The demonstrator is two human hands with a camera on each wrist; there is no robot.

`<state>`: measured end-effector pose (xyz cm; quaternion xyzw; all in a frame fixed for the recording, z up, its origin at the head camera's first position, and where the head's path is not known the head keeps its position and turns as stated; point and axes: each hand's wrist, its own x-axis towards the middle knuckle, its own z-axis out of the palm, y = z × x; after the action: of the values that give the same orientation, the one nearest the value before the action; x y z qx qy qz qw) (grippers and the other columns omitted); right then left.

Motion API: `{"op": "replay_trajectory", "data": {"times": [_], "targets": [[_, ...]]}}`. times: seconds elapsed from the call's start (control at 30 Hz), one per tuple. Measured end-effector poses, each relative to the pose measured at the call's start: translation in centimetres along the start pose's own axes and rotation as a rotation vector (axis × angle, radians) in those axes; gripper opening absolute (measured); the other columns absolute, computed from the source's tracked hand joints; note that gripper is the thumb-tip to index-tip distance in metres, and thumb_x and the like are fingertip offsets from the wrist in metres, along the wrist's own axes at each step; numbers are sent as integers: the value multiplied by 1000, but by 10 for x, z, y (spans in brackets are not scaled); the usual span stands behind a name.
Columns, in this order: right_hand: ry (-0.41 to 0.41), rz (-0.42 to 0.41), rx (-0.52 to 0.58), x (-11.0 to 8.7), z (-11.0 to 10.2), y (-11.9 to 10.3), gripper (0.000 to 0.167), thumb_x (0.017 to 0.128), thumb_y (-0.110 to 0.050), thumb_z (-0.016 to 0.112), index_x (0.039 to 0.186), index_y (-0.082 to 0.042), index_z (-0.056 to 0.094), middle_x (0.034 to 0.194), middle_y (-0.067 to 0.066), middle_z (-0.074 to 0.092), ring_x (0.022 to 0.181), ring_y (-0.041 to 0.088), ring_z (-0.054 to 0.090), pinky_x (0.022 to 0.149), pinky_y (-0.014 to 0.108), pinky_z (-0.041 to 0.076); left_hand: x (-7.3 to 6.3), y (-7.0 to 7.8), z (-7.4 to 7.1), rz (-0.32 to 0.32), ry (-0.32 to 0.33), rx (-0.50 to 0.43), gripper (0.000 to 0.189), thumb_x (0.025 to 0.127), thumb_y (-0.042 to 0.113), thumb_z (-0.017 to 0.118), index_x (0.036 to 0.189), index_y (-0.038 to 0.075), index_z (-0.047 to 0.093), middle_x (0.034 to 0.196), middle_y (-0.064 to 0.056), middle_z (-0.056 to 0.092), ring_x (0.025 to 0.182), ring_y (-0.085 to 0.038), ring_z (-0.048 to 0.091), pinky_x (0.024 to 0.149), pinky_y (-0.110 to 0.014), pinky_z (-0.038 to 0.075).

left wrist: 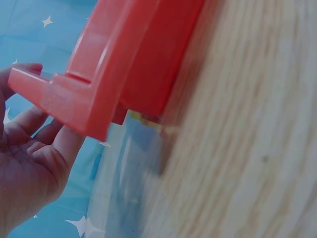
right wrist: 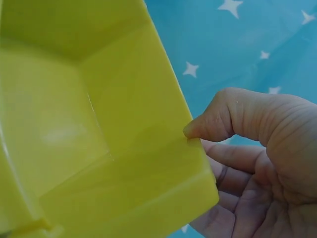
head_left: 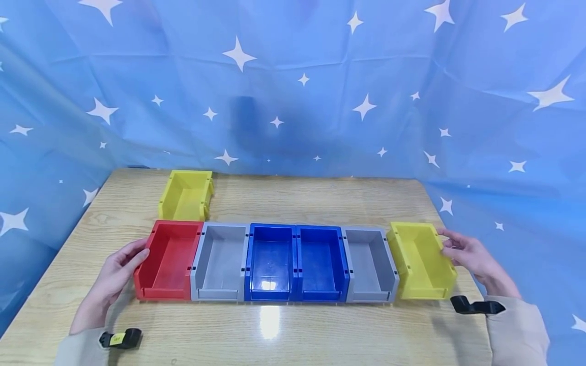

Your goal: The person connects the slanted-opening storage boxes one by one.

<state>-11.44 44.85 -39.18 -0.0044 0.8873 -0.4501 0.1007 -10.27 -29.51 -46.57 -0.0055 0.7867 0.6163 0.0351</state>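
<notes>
In the head view, my left hand [head_left: 114,274] grips the outer left wall of a red storage bin [head_left: 171,259], thumb at its rim. The left wrist view shows the red bin [left wrist: 133,59] close up, my left hand's fingers [left wrist: 64,144] against it. At the row's other end my right hand [head_left: 476,259] holds a yellow storage bin [head_left: 421,259] by its right wall. The right wrist view has the thumb pressing this yellow bin's rim [right wrist: 193,148], fingers outside. Between them stand a grey bin [head_left: 223,259], two blue bins [head_left: 273,256] and another grey bin [head_left: 368,259], side by side.
A second yellow bin [head_left: 186,195] stands behind the red one, near the back left of the wooden table [head_left: 320,203]. A blue star-patterned cloth [head_left: 293,101] hangs behind the table. Bare tabletop [head_left: 220,335] lies in front of the row.
</notes>
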Motion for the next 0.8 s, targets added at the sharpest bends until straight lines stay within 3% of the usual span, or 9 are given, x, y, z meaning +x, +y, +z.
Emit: {"op": "replay_trajectory", "data": {"times": [0.1,0.17,0.43,0.57,0.8], "targets": [[9,-15,64,-4,-5,-1,49,91,0,55,125,-35,48,92,-9,54,74,4,52,57,23,49,0,0,0,1,-1,-1,39,97,15,51,135,7,47,107,24,54,93,5,53,72,-13,50],[13,-9,86,-5,-9,-3,51,91,-1,56,119,-42,47,91,-11,55,72,4,52,57,23,48,0,-1,0,7,-1,-7,39,97,15,51,135,8,48,107,23,54,93,5,52,72,-13,50],[12,17,98,-7,-13,-9,50,90,-2,58,126,-36,49,92,-12,57,74,5,55,58,23,49,0,-2,0,28,1,-23,35,97,13,51,132,11,51,107,21,55,92,4,54,71,-14,50],[12,2,96,-6,-12,-9,51,90,-1,59,119,-41,50,92,-13,58,75,4,55,57,23,49,0,-2,1,25,3,-17,35,97,14,51,132,10,51,106,22,55,92,4,54,72,-14,50],[2,14,66,-2,-9,-4,48,89,-4,60,128,-31,52,92,-14,57,77,3,55,59,23,50,0,-2,0,26,0,-19,35,97,13,51,132,11,51,107,21,55,92,4,54,71,-15,51]]}}
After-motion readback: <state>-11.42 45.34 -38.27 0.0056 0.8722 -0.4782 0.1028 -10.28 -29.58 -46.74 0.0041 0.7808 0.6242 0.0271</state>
